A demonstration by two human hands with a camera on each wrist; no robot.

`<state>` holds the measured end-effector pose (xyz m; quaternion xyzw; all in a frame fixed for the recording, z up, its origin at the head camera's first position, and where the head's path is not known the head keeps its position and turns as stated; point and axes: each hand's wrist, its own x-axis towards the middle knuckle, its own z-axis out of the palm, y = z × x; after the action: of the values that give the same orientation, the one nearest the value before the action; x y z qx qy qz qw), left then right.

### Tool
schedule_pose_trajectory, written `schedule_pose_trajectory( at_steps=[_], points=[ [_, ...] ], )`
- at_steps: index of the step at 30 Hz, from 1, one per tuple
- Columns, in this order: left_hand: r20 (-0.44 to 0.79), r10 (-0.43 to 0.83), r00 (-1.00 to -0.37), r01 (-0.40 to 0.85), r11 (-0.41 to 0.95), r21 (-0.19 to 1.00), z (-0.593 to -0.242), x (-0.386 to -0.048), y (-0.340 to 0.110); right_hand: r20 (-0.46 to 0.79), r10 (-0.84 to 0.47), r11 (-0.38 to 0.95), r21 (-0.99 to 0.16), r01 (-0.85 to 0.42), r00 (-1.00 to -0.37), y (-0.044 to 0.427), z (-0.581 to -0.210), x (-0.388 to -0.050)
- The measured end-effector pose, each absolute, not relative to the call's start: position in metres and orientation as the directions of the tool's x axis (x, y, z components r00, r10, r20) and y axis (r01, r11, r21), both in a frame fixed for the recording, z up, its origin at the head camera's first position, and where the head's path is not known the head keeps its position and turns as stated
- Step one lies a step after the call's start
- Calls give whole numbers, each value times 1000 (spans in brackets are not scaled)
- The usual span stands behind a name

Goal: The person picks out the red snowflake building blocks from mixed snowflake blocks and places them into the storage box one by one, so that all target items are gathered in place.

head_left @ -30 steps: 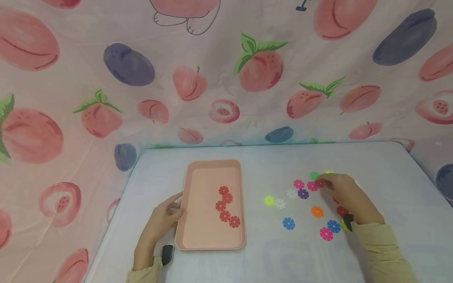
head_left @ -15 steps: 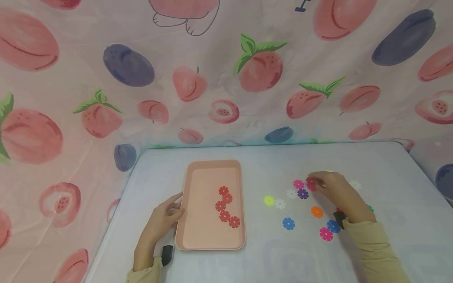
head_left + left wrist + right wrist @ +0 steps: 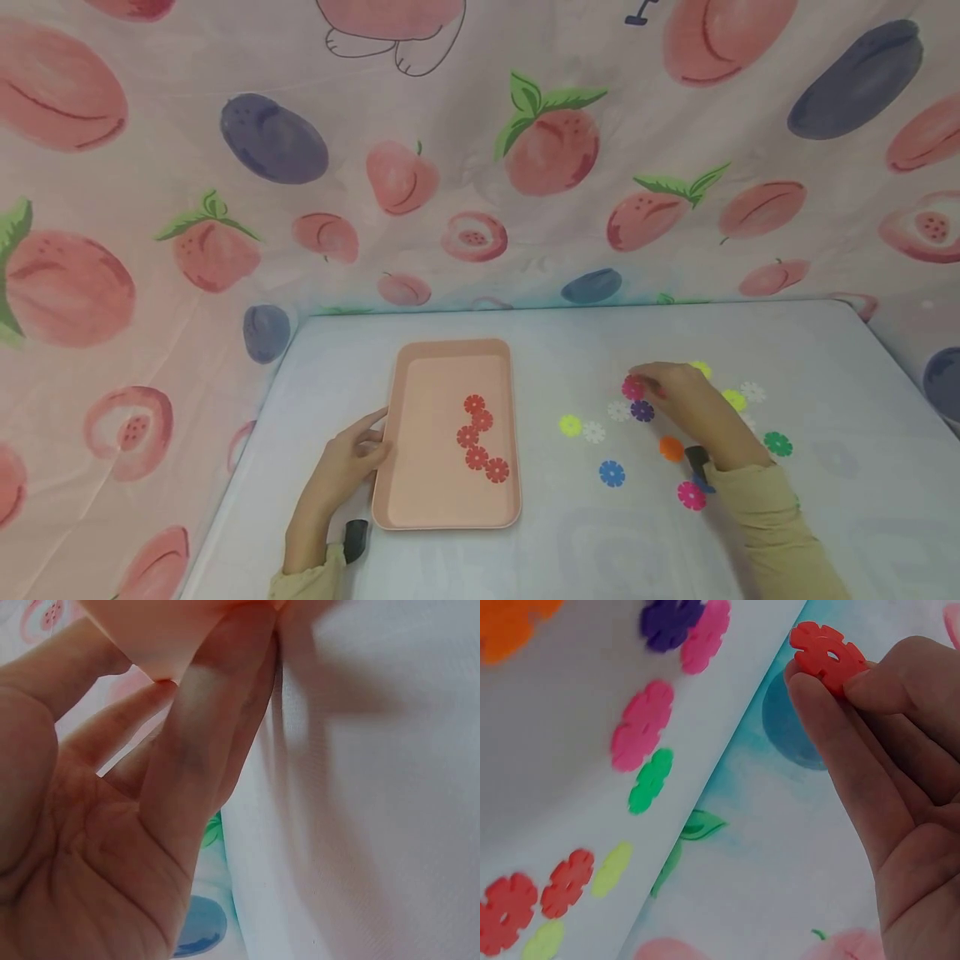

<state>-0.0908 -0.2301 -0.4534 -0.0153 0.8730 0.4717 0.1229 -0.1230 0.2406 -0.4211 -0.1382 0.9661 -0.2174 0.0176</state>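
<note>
Between thumb and fingertips, my right hand (image 3: pixel 686 402) pinches a red snowflake disc (image 3: pixel 816 646), plainly seen in the right wrist view. In the head view that hand hovers over the scattered discs, close to a pink disc (image 3: pixel 632 387) and a purple disc (image 3: pixel 642 411). My left hand (image 3: pixel 335 468) touches the left rim of a peach-coloured tray (image 3: pixel 420 500), its fingers loosely extended. The left wrist view shows fingertips against the tray's edge (image 3: pixel 161 637). Several red discs (image 3: pixel 476 457) lie in the right half of the tray.
Blue (image 3: pixel 612 473), orange (image 3: pixel 672 449), white (image 3: pixel 594 432), yellow (image 3: pixel 571 426) and green discs (image 3: pixel 778 443) are spread over the white table (image 3: pixel 555 558). My right forearm covers part of them. A fruit-print cloth (image 3: pixel 450 150) hangs behind the table and at its sides.
My right hand has moved left over the discs with the red disc in its fingers, uncovering yellow, white and green ones on the right. The left hand and tray stay in place.
</note>
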Motion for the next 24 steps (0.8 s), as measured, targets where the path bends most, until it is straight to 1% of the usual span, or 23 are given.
schedule_pose_trajectory(
  at_steps=[6,16,24],
  points=[
    [-228,101,-969,-134,557,819,-451,-90,-230,2,-274,868,-431,-248,-962,230,-417,-124],
    [-228,98,-969,-136,557,820,-451,-89,-230,62,-318,848,-427,-313,-946,210,-417,-128],
    [-230,91,-969,-140,565,813,-451,-89,-230,48,-320,842,-443,-308,-946,195,-418,-128]
  ],
)
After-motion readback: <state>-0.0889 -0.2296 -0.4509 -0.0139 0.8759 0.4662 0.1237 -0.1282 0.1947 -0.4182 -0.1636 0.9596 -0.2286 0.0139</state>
